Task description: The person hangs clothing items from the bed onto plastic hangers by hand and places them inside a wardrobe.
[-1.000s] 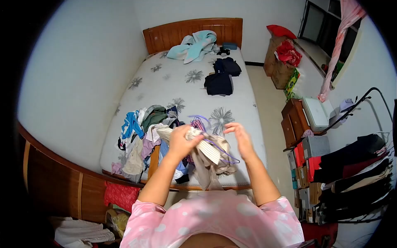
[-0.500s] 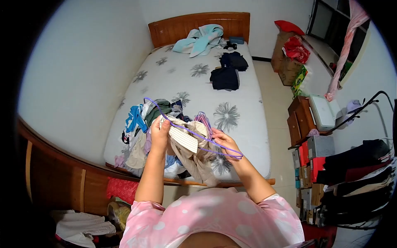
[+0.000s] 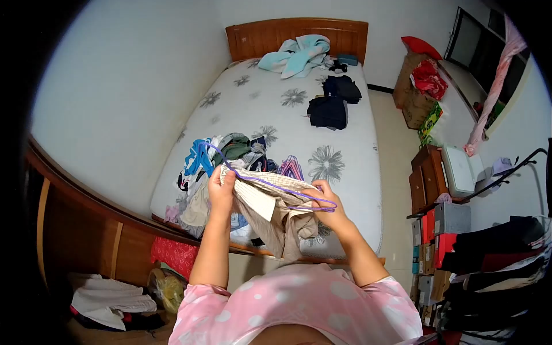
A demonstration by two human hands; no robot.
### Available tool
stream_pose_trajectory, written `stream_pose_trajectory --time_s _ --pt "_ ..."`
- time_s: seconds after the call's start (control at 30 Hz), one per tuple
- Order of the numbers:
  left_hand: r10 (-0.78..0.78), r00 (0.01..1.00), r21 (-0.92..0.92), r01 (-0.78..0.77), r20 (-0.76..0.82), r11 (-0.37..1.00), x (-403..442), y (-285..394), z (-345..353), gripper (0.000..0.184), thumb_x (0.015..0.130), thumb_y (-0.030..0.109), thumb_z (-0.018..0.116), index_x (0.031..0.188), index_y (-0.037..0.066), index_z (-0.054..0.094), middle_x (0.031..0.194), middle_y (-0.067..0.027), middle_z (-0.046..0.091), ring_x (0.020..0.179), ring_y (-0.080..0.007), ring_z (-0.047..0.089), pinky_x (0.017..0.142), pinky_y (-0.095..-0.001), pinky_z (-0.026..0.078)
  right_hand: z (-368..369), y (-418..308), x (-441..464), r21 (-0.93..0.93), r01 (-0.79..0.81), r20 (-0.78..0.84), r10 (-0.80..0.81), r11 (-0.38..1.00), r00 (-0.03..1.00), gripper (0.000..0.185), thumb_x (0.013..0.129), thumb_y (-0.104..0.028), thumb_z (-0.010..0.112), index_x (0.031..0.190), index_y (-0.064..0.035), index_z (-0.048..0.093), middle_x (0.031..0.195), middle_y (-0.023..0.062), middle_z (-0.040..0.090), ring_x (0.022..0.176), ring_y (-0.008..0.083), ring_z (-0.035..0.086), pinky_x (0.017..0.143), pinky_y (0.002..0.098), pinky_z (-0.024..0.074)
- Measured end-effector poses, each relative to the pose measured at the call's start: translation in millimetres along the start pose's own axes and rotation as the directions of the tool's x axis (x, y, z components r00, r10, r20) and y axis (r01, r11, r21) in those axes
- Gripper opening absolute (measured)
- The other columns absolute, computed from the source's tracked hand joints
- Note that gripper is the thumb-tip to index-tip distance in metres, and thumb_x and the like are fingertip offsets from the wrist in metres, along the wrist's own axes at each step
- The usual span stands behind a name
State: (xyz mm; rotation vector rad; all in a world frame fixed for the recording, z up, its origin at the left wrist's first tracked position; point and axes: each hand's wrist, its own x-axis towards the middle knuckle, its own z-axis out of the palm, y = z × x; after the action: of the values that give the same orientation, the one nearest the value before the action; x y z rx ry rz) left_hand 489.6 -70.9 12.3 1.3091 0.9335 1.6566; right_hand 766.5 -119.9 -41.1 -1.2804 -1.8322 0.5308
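Observation:
Beige trousers (image 3: 256,210) with a striped waistband lining hang between my two hands, over the foot of the bed. A purple hanger (image 3: 270,187) lies across the waistband, its hook pointing up to the left. My left hand (image 3: 221,187) is closed on the left end of the waistband, with the hanger against its thumb. At the other end, my right hand (image 3: 326,204) is closed on the waistband, and the hanger's narrow end crosses its fingers. Just beyond lie a heap of mixed clothes (image 3: 198,195) and several pink and purple hangers (image 3: 292,167).
The bed's flowered mattress (image 3: 230,118) bears folded dark clothes (image 3: 328,112) and a light-blue blanket (image 3: 296,57). Right of it stand a small brown cabinet (image 3: 422,175), stacked boxes (image 3: 451,218) and a rack of dark clothes (image 3: 489,270). A wooden edge (image 3: 115,198) runs along the left.
The waistband has been spread wider between my hands. My right hand has shifted onto its right end, and the trousers hang more openly. The whole view has shifted slightly.

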Motion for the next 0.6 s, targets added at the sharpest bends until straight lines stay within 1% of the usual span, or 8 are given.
stream_pose_trajectory --time_s 0.13,0.2,0.27,0.37,0.4,0.47,0.57,0.6 --pt "-0.093 0.993 -0.208 0.078 -0.065 0.975 4 2 0 0.024 0.091 0.027 0.061 0.092 0.003 0.057 0.083 0.0007 0.059 0.074 -0.0066 0.052 0.067 -0.0206 0.043 -31 -1 -6 0.386 -0.124 0.265 0.019 0.914 0.964 0.047 0.073 0.005 0.047 0.116 -0.0078 0.061 0.116 0.01 0.055 0.105 0.0228 0.055 0.093 0.0325 0.0415" --pt "-0.113 0.991 -0.282 0.088 -0.074 0.955 3 6 7 0.028 0.089 0.03 0.063 0.093 0.004 0.057 0.082 0.0007 0.058 0.074 -0.0061 0.051 0.068 -0.0207 0.043 -46 -3 -8 0.417 -0.214 0.296 0.09 0.883 0.951 0.047 0.072 0.006 0.047 0.116 -0.006 0.061 0.117 0.0097 0.054 0.109 0.022 0.053 0.095 0.0321 0.0399" --pt "-0.027 0.999 -0.135 0.023 -0.027 0.991 3 -3 1 0.03 0.088 0.033 0.063 0.094 0.005 0.055 0.083 0.0012 0.056 0.075 -0.0072 0.052 0.067 -0.0219 0.044 -54 1 -10 0.447 -0.195 0.264 0.079 0.873 0.961 0.051 0.071 0.008 0.047 0.118 -0.0064 0.06 0.122 0.0109 0.053 0.115 0.0234 0.049 0.098 0.0312 0.0375" --pt "0.087 0.996 0.053 -0.088 0.016 0.995 1 1 5 0.036 0.081 0.037 0.071 0.089 0.006 0.055 0.081 0.0021 0.054 0.074 -0.0075 0.049 0.067 -0.0229 0.042 -66 -10 -12 0.288 -0.045 0.1 0.017 0.957 0.995 0.054 0.069 0.009 0.046 0.119 -0.0076 0.059 0.125 0.0115 0.051 0.116 0.0248 0.049 0.098 0.0309 0.0383" --pt "0.156 0.987 0.121 -0.158 0.029 0.98 0 4 7 0.036 0.079 0.035 0.073 0.085 0.005 0.055 0.079 0.0021 0.054 0.073 -0.0076 0.049 0.066 -0.0232 0.041 -69 -14 -13 0.135 0.001 0.076 -0.011 0.991 0.997 0.059 0.068 0.01 0.045 0.122 -0.0092 0.057 0.127 0.0113 0.05 0.114 0.0268 0.051 0.093 0.0309 0.0422" --pt "0.272 0.961 0.251 -0.277 0.054 0.927 2 4 10 0.036 0.073 0.033 0.077 0.075 0.005 0.054 0.071 -0.0014 0.054 0.067 -0.0141 0.051 0.063 -0.028 0.04 -79 -29 -16 0.056 -0.071 0.08 0.066 0.996 0.995 0.061 0.068 0.01 0.044 0.124 -0.0102 0.055 0.128 0.0106 0.05 0.115 0.0277 0.051 0.091 0.0308 0.0441" --pt "0.484 0.831 0.641 -0.533 0.274 0.553 3 23 17 0.038 0.069 0.034 0.077 0.071 0.005 0.053 0.068 -0.0067 0.053 0.064 -0.0245 0.051 0.063 -0.0339 0.038 -87 -35 -19 -0.017 -0.02 0.0 0.02 1.0 1.0 0.062 0.068 0.009 0.043 0.126 -0.011 0.052 0.129 0.0093 0.049 0.115 0.0284 0.051 0.089 0.0312 0.0461" --pt "0.497 0.827 0.66 -0.53 0.263 0.533 0 30 25 0.039 0.068 0.037 0.076 0.068 0.006 0.051 0.067 -0.0097 0.053 0.066 -0.031 0.05 0.063 -0.0379 0.037 -89 -36 -19 -0.035 0.025 -0.037 -0.027 0.999 0.999 0.062 0.069 0.009 0.043 0.127 -0.0111 0.052 0.129 0.0088 0.049 0.116 0.0285 0.051 0.088 0.0314 0.0465"
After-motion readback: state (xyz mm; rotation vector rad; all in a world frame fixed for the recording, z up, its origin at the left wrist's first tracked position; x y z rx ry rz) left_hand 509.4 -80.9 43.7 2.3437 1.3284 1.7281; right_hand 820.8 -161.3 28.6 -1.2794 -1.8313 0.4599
